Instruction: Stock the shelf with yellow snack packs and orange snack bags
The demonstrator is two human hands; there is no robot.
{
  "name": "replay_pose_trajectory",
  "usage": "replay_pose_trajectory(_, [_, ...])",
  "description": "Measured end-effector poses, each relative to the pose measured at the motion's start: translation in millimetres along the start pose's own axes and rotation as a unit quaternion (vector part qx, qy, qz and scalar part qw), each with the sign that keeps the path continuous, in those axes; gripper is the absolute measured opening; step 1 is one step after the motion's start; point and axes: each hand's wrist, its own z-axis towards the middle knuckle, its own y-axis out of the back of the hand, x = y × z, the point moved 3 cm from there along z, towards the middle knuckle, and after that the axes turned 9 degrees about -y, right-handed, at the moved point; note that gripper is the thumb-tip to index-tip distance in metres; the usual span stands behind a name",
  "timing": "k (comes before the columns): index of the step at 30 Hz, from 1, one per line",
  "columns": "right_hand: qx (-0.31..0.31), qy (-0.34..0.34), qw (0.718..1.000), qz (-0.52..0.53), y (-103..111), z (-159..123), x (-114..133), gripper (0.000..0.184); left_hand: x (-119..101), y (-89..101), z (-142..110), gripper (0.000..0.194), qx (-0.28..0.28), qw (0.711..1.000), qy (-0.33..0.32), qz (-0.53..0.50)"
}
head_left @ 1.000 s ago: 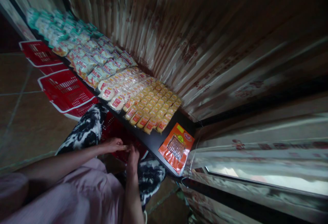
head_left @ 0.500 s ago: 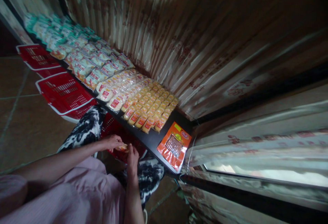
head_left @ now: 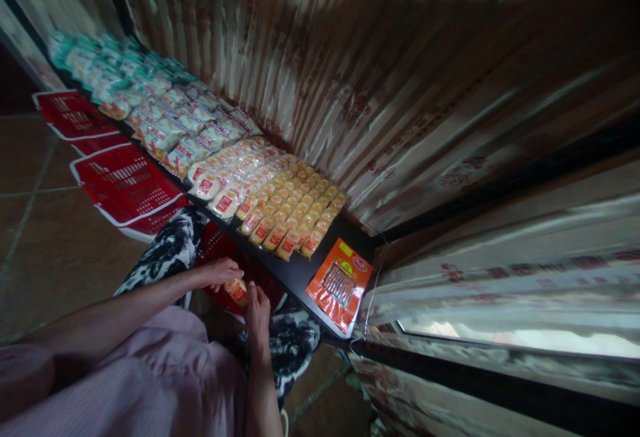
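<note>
Between my two hands is a small wrapped snack cake [head_left: 237, 291], yellowish with a red and white label that faces up. My left hand [head_left: 221, 273] grips its left end with bent fingers. At the other end, my right hand [head_left: 258, 303] pinches the wrapper's edge. Both hands hover over my lap, in front of the shelf's near edge. Rows of similar yellow wrapped cakes [head_left: 280, 223] lie on the black shelf [head_left: 295, 273] just beyond them. Paler wrapped cakes [head_left: 225, 202] sit beside those on the left.
An orange packet [head_left: 341, 283] lies flat at the shelf's right end. Farther left are white-and-blue bags [head_left: 187, 147] and green-topped bags [head_left: 100, 63]. Red baskets [head_left: 125, 180] stand below the shelf on the tiled floor [head_left: 30, 223]. A pleated curtain [head_left: 320, 77] hangs behind.
The snack cake has turned so that its red label shows more fully. Both hands have shifted only slightly, and the goods on the shelf stay where they were.
</note>
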Motion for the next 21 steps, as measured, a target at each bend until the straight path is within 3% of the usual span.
replay_pose_trajectory(17, [0.061,0.015,0.997,0.039,-3.7,-33.5,41.8,0.052,-27.7,15.5,-11.2,0.045,0.024,0.999,0.007,-0.041])
replay_pose_trajectory(21, [0.074,0.038,0.995,0.062,-0.4,-36.3,47.5,0.05,-34.9,16.8,-11.3,0.048,0.008,0.995,-0.013,-0.1])
